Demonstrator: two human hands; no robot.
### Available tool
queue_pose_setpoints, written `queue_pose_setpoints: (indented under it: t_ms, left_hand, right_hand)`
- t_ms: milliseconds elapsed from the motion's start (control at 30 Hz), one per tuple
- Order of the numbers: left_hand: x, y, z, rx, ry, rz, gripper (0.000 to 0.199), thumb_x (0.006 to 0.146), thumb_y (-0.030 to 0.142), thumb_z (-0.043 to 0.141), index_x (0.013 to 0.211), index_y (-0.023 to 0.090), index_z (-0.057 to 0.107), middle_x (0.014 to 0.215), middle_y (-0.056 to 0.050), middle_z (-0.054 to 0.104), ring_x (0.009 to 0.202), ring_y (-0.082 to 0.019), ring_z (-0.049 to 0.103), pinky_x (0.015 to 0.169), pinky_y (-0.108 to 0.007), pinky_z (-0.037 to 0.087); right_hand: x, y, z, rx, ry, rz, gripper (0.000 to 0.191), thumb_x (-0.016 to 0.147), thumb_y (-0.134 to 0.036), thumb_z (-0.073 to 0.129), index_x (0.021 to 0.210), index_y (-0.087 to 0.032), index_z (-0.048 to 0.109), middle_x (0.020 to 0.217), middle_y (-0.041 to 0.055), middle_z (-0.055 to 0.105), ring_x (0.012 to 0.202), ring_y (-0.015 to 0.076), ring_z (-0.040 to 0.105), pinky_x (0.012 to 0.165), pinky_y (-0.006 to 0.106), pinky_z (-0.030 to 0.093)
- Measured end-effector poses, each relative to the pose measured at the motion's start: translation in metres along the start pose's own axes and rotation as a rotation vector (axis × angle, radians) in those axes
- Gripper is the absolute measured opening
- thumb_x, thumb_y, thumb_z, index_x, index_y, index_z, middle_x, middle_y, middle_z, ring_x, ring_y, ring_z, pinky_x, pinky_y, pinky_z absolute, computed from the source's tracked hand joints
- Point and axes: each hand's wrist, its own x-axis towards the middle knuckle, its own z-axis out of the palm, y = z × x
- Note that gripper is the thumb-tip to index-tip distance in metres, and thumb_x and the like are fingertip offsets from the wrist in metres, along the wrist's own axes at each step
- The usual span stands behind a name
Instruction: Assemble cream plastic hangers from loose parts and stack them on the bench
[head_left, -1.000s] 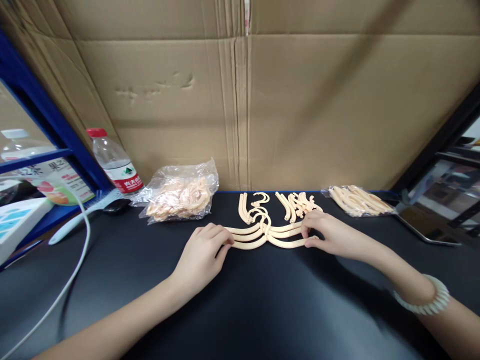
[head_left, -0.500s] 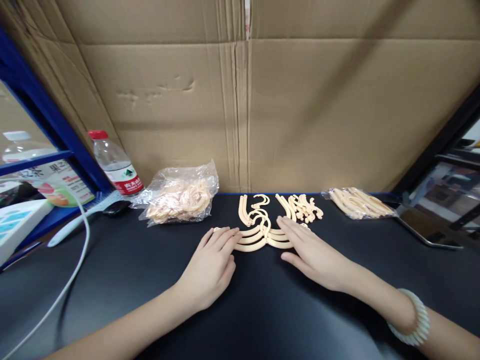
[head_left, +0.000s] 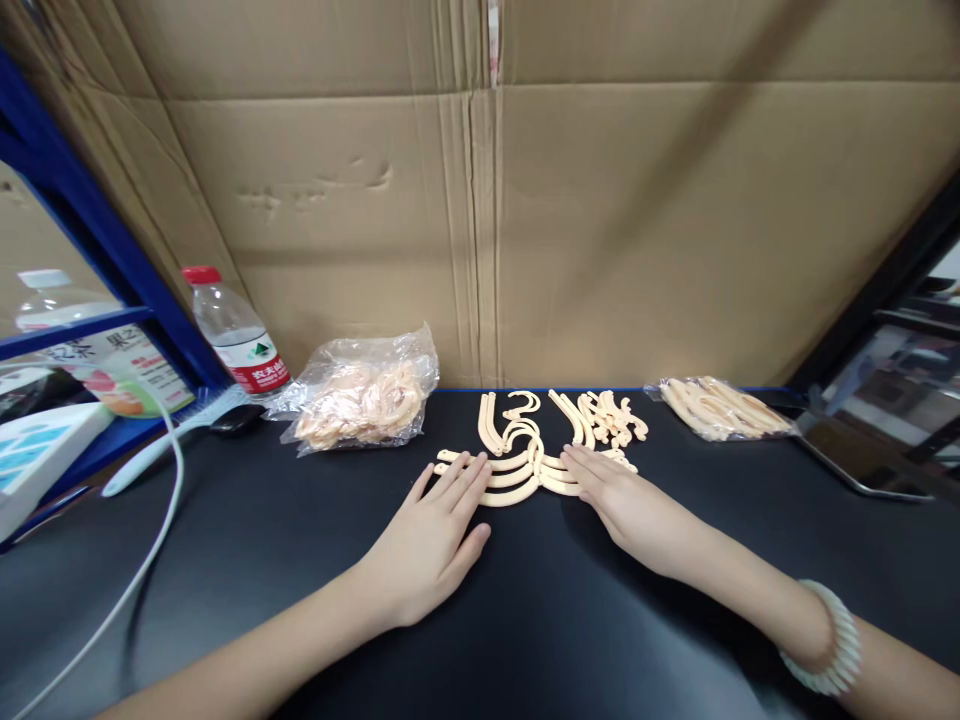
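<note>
Several curved beige plastic hanger arms (head_left: 510, 497) lie in two nested sets, left and right, meeting at the middle of the black table. Beige hanger hooks (head_left: 535, 452) overlap that meeting point. My left hand (head_left: 431, 530) rests with stretched fingers across the outer part of the left set. Over the right set (head_left: 559, 489) lies my right hand (head_left: 630, 505), its fingers extended and close together, its thumb mostly tucked out of sight. Neither hand wraps round a piece. The fingers cover parts of both sets.
Behind are upright arm pieces (head_left: 490, 425), a loose hook (head_left: 525, 403), more arm pieces (head_left: 571, 415) and small parts (head_left: 613, 418). Bagged beige parts (head_left: 364, 395) sit left, another bag (head_left: 724, 407) right. A bottle (head_left: 240, 340), white cable (head_left: 161, 530) and cardboard wall (head_left: 337, 200) border the table (head_left: 525, 640).
The whole view has shifted slightly. My left hand's fingers have slid a little, showing more of the left arms' outer ends. My right thumb has drawn in towards its fingers.
</note>
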Motion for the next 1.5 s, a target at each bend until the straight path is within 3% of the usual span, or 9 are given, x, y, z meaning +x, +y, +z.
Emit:
queue_pose_setpoints:
  t_ms: [467, 633, 933, 1500]
  left_hand:
    - [0.008, -0.003, 0.002, 0.03, -0.047, -0.06, 0.056, 0.097, 0.04, 0.029, 0.149, 0.019, 0.021, 0.154, -0.009, 0.021, 0.143, -0.027, 0.018, 0.113, -0.054, 0.016]
    - [0.007, -0.002, 0.002, 0.025, -0.011, -0.075, 0.057, 0.096, 0.041, 0.031, 0.148, 0.018, 0.024, 0.154, -0.01, 0.023, 0.142, -0.027, 0.019, 0.113, -0.054, 0.016]
    - [0.004, 0.0, 0.001, 0.009, 0.079, -0.113, 0.052, 0.094, 0.034, 0.038, 0.144, 0.019, 0.032, 0.15, -0.011, 0.034, 0.139, -0.028, 0.027, 0.112, -0.057, 0.021]
    - [0.003, -0.001, 0.003, -0.107, 0.189, -0.066, 0.043, 0.091, 0.026, 0.044, 0.134, 0.024, 0.044, 0.138, -0.009, 0.05, 0.131, -0.028, 0.04, 0.11, -0.06, 0.022]
  right_hand:
    - [0.009, 0.007, 0.01, -0.044, 0.067, 0.001, 0.051, 0.087, -0.003, 0.033, 0.136, -0.009, 0.047, 0.14, 0.017, 0.047, 0.131, 0.0269, 0.041, 0.108, 0.048, 0.039]
    - [0.009, 0.006, 0.007, 0.031, 0.074, 0.002, 0.047, 0.091, -0.008, 0.031, 0.136, -0.006, 0.047, 0.139, 0.0178, 0.047, 0.131, 0.0283, 0.041, 0.108, 0.049, 0.038]
    - [0.008, 0.005, -0.002, 0.257, 0.298, -0.066, 0.039, 0.092, -0.012, 0.037, 0.127, -0.019, 0.054, 0.127, 0.0119, 0.057, 0.122, 0.0238, 0.05, 0.104, 0.048, 0.043]
    - [0.01, 0.0, -0.007, 0.315, 0.486, -0.106, 0.024, 0.091, -0.012, 0.044, 0.105, -0.021, 0.063, 0.108, 0.009, 0.062, 0.106, 0.0228, 0.056, 0.095, 0.045, 0.045]
